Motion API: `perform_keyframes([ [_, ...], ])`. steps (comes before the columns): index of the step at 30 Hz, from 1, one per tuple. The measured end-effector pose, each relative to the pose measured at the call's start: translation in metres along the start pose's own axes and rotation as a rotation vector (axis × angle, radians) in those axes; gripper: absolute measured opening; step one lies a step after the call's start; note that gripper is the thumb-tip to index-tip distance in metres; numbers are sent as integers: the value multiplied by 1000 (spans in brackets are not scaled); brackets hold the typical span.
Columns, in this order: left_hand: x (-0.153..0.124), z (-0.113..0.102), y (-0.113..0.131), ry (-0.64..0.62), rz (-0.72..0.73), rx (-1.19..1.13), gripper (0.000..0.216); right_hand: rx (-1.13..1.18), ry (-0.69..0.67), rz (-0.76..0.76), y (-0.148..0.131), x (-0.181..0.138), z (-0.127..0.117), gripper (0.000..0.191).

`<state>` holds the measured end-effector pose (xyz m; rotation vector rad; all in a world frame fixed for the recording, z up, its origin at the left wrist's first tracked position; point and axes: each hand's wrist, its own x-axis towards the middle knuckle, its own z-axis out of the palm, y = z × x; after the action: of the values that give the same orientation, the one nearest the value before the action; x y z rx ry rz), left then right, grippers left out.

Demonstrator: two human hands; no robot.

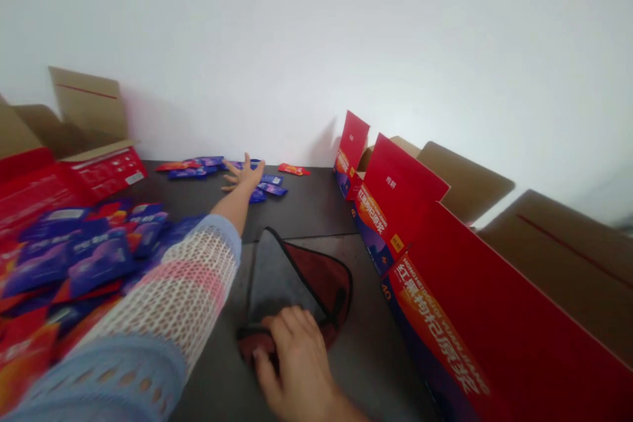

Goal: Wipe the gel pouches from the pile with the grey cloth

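My left hand (244, 176) is stretched far forward with its fingers spread. It is over or just at the small blue-purple sachets (271, 189) near the wall; whether it touches them I cannot tell. My right hand (300, 359) is closed on the near edge of a folded grey and reddish-brown flat piece with black edging (287, 277), its thumb tucked against the brown part. This piece looks like fabric and lies on the dark table (316, 211); its exact kind is unclear.
To the left, a large heap of blue and red sachets (99, 257) lies beside an open red carton (106, 175). A single orange-red sachet (293, 169) rests near the white wall (237, 46). Several open red cartons (445, 290) line the right side.
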<state>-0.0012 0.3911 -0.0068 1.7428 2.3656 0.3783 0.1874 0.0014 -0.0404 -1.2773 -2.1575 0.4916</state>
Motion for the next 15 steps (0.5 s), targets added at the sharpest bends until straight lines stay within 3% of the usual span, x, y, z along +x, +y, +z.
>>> perform_keyframes([
  [2, 1, 11, 12, 17, -12, -75, 89, -4, 9, -3, 1, 0, 3, 22],
  [4, 3, 21, 20, -16, 74, -53, 88, -15, 15, 2, 0, -1, 5, 24],
  [9, -2, 28, 20, -53, 176, 1, 79, -11, 92, -12, -1, -3, 9, 21],
  [12, -17, 25, 12, -102, 268, 30, 74, 59, 198, -32, -5, 0, 8, 22],
  [15, -43, 23, 3, -181, 412, 77, 70, 20, 121, -33, -10, 7, 4, 21],
])
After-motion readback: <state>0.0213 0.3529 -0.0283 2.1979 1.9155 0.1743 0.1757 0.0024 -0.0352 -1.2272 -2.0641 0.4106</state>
